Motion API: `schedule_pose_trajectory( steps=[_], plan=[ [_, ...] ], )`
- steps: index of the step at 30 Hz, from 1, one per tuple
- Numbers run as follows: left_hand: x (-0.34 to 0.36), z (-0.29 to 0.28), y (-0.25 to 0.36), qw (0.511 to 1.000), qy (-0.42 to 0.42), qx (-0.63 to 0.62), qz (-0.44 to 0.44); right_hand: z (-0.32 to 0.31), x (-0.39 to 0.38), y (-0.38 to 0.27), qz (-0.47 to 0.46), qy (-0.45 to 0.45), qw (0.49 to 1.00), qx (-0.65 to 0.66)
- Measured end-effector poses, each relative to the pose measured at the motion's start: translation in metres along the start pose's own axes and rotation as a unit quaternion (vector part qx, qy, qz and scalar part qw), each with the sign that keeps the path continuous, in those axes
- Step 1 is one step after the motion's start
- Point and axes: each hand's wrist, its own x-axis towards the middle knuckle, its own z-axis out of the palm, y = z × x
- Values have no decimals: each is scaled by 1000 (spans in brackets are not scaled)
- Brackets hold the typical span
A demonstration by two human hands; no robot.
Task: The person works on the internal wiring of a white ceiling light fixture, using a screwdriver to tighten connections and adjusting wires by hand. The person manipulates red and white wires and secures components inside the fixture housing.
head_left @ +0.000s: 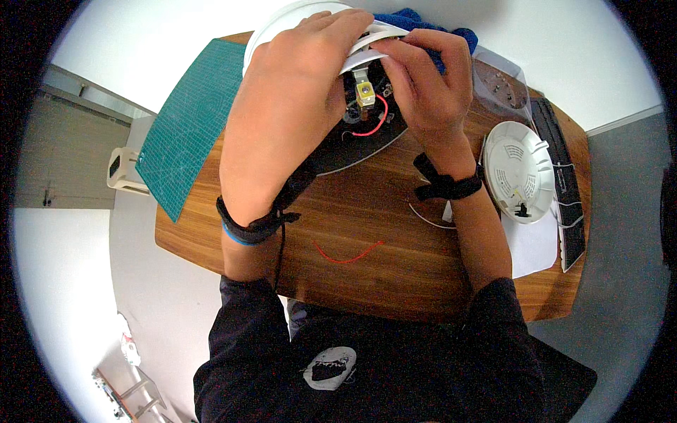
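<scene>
At the far side of the table, my left hand is wrapped over a white round plastic housing, its fingers on the upper edge. My right hand is closed at the housing's right side, thumb and fingers pinching a white curved rim piece. Between the hands, the housing's dark inside shows a yellow component on a metal bracket, with a red wire looping below it. My fingers hide part of the rim. Below, a loose red wire lies on the wooden table.
A green cutting mat covers the table's left side. On the right are a white round cover, a white sheet, a black keyboard-like bar and a clear bag of small parts. Blue cloth lies behind my right hand.
</scene>
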Motion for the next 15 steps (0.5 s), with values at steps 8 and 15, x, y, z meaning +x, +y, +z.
schedule_pose_trajectory(
  steps=[8, 15],
  plan=[
    [-2, 0, -3, 999, 13, -30, -9, 3, 1, 4, -25, 8, 1000, 3],
    [-2, 10, -21, 999, 19, -30, 1, 4, 2, 0, 6, 20, 999, 46]
  ],
)
